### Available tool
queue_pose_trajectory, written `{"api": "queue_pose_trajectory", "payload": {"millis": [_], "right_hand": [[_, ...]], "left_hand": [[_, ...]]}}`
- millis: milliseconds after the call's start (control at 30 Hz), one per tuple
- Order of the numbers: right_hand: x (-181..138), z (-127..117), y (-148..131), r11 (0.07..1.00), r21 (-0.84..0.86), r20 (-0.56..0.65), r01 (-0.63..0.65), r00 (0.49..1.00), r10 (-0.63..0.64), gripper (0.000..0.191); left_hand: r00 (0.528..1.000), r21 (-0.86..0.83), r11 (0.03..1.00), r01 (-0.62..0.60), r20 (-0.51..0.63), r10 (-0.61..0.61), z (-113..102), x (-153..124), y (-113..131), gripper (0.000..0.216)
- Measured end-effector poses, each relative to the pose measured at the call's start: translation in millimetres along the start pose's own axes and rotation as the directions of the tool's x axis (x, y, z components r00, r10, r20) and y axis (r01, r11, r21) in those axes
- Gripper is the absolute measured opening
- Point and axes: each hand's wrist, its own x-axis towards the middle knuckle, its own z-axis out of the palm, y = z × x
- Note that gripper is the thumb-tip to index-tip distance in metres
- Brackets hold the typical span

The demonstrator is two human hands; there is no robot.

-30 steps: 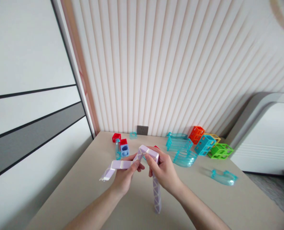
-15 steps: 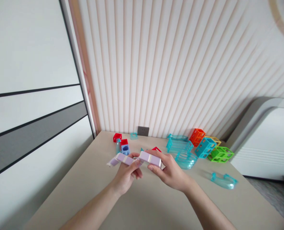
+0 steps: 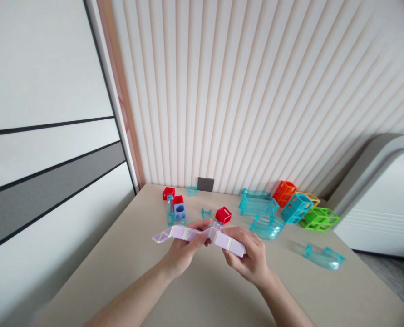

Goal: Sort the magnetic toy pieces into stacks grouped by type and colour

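A pale purple twist-snake puzzle (image 3: 202,236) made of linked wedge segments stretches almost straight above the beige table (image 3: 127,268). My left hand (image 3: 183,250) is closed on its left half, with the free end poking out to the left. My right hand (image 3: 251,256) is closed on its right half, fingers wrapped over the top. Both hands hold the puzzle off the table surface.
Behind my hands lie a red cube block (image 3: 223,215), a blue-and-red block stack (image 3: 177,208), another red block (image 3: 168,193), clear teal curved track pieces (image 3: 261,213), and orange, teal, yellow and green open frames (image 3: 300,206). A loose teal track piece (image 3: 321,256) lies right. A slatted wall with a socket (image 3: 205,184) backs the table.
The puzzle's right end, hanging straight down a second ago, has been swung up and the chain straightened into a nearly flat line. My right hand has shifted right along it.
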Motion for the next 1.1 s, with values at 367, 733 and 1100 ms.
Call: {"api": "queue_pose_trajectory", "payload": {"millis": [367, 733, 1100], "right_hand": [[-7.2, 18.9, -29.9, 0.976, 0.096, -0.09, -0.197, 0.974, 0.206, 0.02], [-3.6, 36.9, -28.6, 0.685, 0.519, 0.051, -0.512, 0.818, 0.573, 0.039], [6.1, 46.8, 4.3, 0.487, 0.679, 0.042, -0.549, 0.691, 0.721, 0.039]], "left_hand": [[0.968, 0.352, 0.912, -0.209, -0.059, 0.245, -5.4, -10.1, 19.5, 0.041], [0.916, 0.574, 0.769, -0.282, -0.077, 0.393, 0.5, -0.4, 25.7, 0.029], [0.912, 0.608, 0.746, -0.272, -0.084, 0.401, -0.4, 31.1, 5.9, 0.029]]}}
